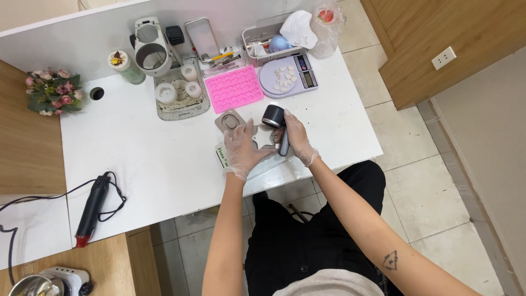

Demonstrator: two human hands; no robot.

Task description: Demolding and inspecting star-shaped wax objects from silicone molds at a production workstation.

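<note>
The right hand [297, 137], gloved, is closed around the dark handle of a small black pot [273, 116] and holds it tipped over the grey mould [262, 138]. The left hand [241, 149], also gloved, lies flat with fingers spread, pressing down on the grey mould and on the pale sheet beneath it; it grips nothing.

All positions below are relative to the grey mould, which sits near the front edge of the white table [142, 159].

- Small black pot: directly above the far right corner of the mould, mouth facing away from the person.
- Pink silicone tray [234, 88]: beyond the mould, apart from it.
- Kitchen scale [289, 77] carrying white chips: beyond and to the right.
- Black heat gun [92, 207] with its cable: well to the left, at the table front.

Risk assessment:

1. Spillage. The pot is tilted close to the spread fingers of the left hand. If the contents are hot, an overshoot is likely to reach the glove.
2. Mould shift. The mould lies close to the table edge. An uneven press could slide it, or the sheet, toward the person's lap.
3. Overfill. Whether the cavities are full cannot be determined from this view; pouring blind invites overflow onto the sheet.
</note>
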